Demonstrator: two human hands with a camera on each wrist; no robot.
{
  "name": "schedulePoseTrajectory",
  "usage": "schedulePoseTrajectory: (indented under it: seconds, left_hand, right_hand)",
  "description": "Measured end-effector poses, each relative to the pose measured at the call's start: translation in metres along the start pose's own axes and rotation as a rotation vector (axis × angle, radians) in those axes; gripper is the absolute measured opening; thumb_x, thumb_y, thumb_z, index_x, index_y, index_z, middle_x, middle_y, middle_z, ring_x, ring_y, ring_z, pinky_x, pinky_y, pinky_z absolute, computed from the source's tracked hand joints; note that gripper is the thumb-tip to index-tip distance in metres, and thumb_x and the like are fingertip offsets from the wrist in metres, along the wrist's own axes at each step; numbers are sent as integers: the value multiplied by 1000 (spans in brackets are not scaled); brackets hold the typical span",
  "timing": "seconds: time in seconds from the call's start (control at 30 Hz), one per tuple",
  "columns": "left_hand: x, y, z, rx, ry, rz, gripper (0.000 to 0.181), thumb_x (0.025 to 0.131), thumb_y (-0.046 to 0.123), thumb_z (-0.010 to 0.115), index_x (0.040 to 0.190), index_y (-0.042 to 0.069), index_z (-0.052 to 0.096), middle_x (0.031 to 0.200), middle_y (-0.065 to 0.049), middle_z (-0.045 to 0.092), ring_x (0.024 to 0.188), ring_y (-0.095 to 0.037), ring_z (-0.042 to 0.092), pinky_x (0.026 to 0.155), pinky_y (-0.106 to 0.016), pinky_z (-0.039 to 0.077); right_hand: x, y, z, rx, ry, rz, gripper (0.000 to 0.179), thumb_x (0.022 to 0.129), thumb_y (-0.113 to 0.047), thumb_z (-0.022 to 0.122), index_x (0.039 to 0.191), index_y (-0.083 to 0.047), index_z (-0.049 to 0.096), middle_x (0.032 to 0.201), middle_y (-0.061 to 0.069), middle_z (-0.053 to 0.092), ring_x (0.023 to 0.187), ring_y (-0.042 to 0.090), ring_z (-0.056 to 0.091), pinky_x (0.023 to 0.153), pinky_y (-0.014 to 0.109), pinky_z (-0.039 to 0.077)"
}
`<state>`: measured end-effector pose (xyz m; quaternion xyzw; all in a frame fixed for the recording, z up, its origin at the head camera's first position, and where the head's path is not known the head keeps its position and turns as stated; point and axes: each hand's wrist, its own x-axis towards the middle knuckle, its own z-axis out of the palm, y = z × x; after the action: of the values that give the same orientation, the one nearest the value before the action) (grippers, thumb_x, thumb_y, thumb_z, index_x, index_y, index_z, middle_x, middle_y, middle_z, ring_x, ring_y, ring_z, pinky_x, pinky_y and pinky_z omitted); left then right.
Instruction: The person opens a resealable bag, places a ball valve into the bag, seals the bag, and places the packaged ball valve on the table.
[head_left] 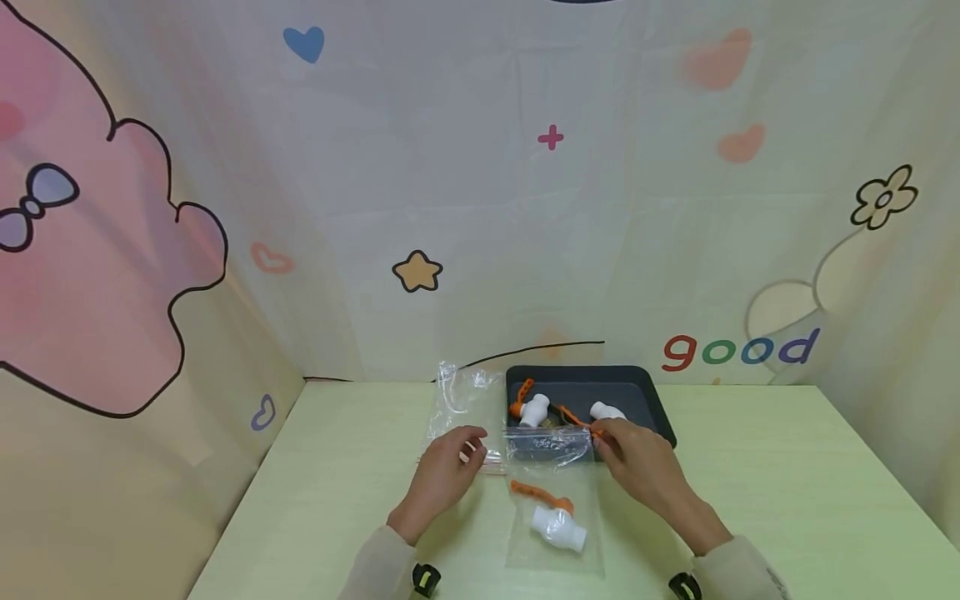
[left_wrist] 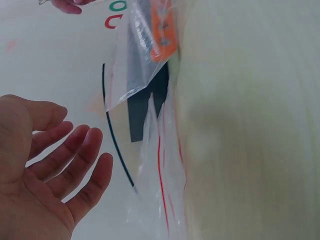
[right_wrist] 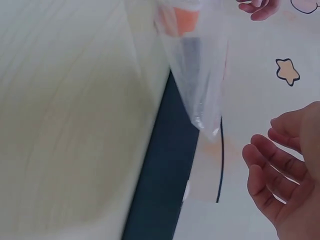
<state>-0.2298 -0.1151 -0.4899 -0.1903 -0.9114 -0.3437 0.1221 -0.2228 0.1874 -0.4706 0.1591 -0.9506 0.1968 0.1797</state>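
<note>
A clear zip bag (head_left: 521,542) lies in the middle of the table, its top edge overlapping the front of a dark tray. Inside it is a white plastic ball valve (head_left: 558,531) with an orange handle (head_left: 536,493). My right hand (head_left: 647,462) hovers by the bag's upper right corner; the right wrist view shows its fingers loosely bent, apart from the bag (right_wrist: 200,90), with nothing in them. To the left of the bag, my left hand (head_left: 444,475) is held with relaxed, slightly bent fingers, also holding nothing, over another clear bag (head_left: 467,404).
The dark tray (head_left: 664,427) stands at the back against the printed curtain (head_left: 480,208). In it lie a white ball valve (head_left: 534,412) with an orange handle and another white fitting (head_left: 606,410). Red-striped bag edges (left_wrist: 161,165) show in the left wrist view.
</note>
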Motion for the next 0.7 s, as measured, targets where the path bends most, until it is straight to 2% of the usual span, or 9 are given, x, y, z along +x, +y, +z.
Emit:
schedulePoseTrajectory:
  seconds: [0.13,0.2,0.43,0.7]
  left_hand:
    - [-1,-3,-8,-6,46,4,20,94,14,63,114,11,67,98,0,69,85,-13,64,71,-22,53]
    - [-1,-5,-11,12,50,7,20,94,15,64,114,11,67,99,0,69,86,-15,65,72,-23,53]
    - [-2,-10,-14,159,8,33,25,92,19,67,116,14,66,105,-2,69,92,-18,66,73,-32,53]
    - [-2,-18,-13,292,-32,89,32,88,23,72,118,15,66,119,-2,67,107,-23,63,82,-39,56]
  right_hand:
    - [-2,-6,-8,-25,75,-67,25,85,-13,75,110,-13,71,95,-1,70,62,4,49,54,19,39]
    - [-4,-10,-12,-29,94,-87,27,84,-14,76,110,-13,71,99,0,71,64,4,52,56,20,43]
    - [-12,-27,-27,-53,102,-165,33,83,-17,78,114,-12,69,108,1,71,85,15,68,68,31,57]
    - [-24,-44,-39,-66,93,-231,39,80,-22,80,117,-16,68,112,1,69,94,17,69,75,35,59]
